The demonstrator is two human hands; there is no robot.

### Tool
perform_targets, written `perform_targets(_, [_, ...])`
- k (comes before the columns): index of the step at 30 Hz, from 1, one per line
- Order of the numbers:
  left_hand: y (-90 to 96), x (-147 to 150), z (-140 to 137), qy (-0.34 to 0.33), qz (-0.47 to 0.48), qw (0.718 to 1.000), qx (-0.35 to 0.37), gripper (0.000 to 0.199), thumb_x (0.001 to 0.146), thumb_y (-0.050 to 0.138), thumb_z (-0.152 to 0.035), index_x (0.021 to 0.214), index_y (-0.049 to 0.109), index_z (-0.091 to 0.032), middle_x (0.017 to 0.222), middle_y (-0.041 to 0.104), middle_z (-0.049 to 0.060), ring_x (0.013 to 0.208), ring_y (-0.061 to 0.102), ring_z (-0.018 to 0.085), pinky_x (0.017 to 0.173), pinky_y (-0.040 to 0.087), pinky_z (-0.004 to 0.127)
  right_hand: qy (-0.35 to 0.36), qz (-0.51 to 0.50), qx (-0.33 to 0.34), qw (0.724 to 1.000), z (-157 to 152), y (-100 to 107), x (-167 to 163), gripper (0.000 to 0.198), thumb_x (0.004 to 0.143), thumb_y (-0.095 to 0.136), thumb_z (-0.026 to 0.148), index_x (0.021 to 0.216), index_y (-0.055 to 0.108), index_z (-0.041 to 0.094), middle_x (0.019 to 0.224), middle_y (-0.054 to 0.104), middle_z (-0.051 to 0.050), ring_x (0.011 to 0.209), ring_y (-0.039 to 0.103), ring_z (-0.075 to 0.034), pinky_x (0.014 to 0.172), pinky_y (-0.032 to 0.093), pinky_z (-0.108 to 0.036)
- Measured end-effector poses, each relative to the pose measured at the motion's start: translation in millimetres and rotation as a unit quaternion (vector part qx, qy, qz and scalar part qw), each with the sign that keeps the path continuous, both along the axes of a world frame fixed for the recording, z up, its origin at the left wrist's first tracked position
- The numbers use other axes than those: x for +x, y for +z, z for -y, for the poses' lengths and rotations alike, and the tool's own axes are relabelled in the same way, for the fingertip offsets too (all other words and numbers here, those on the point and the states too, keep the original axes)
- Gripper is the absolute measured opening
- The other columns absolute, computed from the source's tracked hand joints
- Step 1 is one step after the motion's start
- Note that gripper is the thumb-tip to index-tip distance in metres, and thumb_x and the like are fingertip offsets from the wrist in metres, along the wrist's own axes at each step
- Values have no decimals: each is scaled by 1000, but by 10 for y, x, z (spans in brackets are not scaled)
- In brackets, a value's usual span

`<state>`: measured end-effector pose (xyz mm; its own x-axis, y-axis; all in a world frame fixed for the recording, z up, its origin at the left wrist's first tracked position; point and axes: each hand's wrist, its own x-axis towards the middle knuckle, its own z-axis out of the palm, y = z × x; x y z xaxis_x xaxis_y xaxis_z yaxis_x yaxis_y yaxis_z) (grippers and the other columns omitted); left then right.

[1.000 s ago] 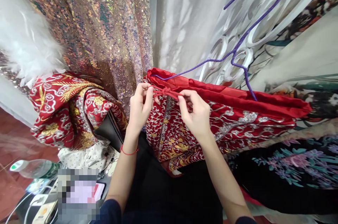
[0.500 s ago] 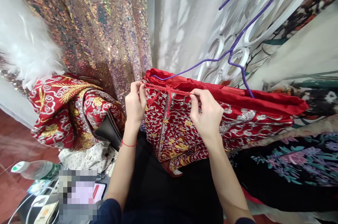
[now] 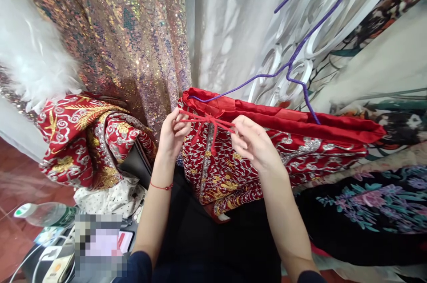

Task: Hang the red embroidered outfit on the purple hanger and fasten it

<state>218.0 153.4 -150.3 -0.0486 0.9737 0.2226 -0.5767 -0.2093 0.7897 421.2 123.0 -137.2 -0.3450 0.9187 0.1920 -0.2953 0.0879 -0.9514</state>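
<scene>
A red drawstring [image 3: 211,119] is tied in a bow at the waistband of a red skirt [image 3: 220,163] embroidered in silver and gold. Pinched in my left hand [image 3: 173,134] is one loop of the bow, stretched to the left. My right hand [image 3: 255,143] grips the opposite loop, to the right of the knot. Two loose cord ends dangle below the knot over the embroidery. Inside the red satin waistband [image 3: 283,118] sits a purple hanger [image 3: 290,62], its hook pointing up and to the right.
A folded red embroidered garment [image 3: 73,140] lies at the left, with a polka-dot cloth [image 3: 106,198] below. A plastic bottle [image 3: 46,214] and phone [image 3: 126,241] are at lower left. Sequined fabric [image 3: 133,29] hangs behind; black floral fabric [image 3: 370,203] is at right.
Both hands have shifted slightly down, and my right hand has come a little left, nearer the knot. The fingers have re-gripped, and the bow's loops show more clearly.
</scene>
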Motion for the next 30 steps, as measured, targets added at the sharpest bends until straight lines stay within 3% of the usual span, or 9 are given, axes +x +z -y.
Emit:
perform_targets(4, [49,-44,-4,-62,37,994,-83,50,95,61,-34,60,28,-20,53,14,-11,38,10,1,34,21,10,-19,9,-21,1000,-41,8,18,40,83,72,54,78,48,22,49,53,9,29,30,-1,31,11,-16])
perform_targets(7, [108,-15,3,-53,53,993,-93,48,99,57,-30,61,29,-20,54,16,-11,38,15,0,35,23,8,-71,-1,0,997,-70,9,23,39,82,75,50,77,50,21,54,58,7,33,38,-1,34,16,-15])
perform_targets(12, [176,31,-14,-33,82,992,-90,49,103,46,-23,59,25,-20,56,15,-10,39,16,0,36,21,7,-105,3,26,994,-62,16,12,38,80,75,49,75,51,21,54,57,8,35,36,-1,35,18,-16])
perform_targets(18, [-33,28,-138,-8,38,998,-59,46,99,52,-24,61,27,-20,58,19,-9,43,18,2,38,22,11,-130,14,58,990,-75,-57,2,36,85,72,49,76,52,21,56,56,8,35,39,-2,36,21,-17])
perform_targets(22, [-323,45,-227,118,-135,984,-2,28,95,59,-34,74,46,-20,66,42,-5,57,42,6,59,42,17,-149,57,87,983,-40,-147,22,34,90,64,54,88,51,23,69,63,5,39,50,-5,36,27,-18])
perform_targets(24, [-391,31,-236,249,-250,933,67,15,95,56,-36,94,55,-21,84,57,1,76,55,11,79,48,24,-178,104,135,969,41,-158,95,29,94,60,51,101,53,24,79,67,3,45,57,-7,40,37,-20])
perform_targets(26, [-349,-2,-225,359,-370,846,137,26,92,57,-35,115,55,-22,110,61,8,103,58,18,99,45,36,-271,181,228,918,152,-129,238,25,96,59,45,111,55,25,87,68,0,57,63,-11,51,48,-26])
perform_targets(27, [-289,-24,-216,387,-428,800,164,34,91,58,-34,122,54,-23,123,59,11,117,54,23,106,40,42,-336,238,286,865,207,-103,338,23,96,60,41,112,57,25,92,69,-3,66,66,-15,60,52,-30])
perform_targets(30, [-24,-98,-209,385,-562,702,208,43,86,63,-34,128,58,-27,143,50,13,139,40,34,116,25,55,-484,433,410,640,332,-16,714,23,89,68,39,106,65,24,107,69,-12,102,64,-31,88,50,-51])
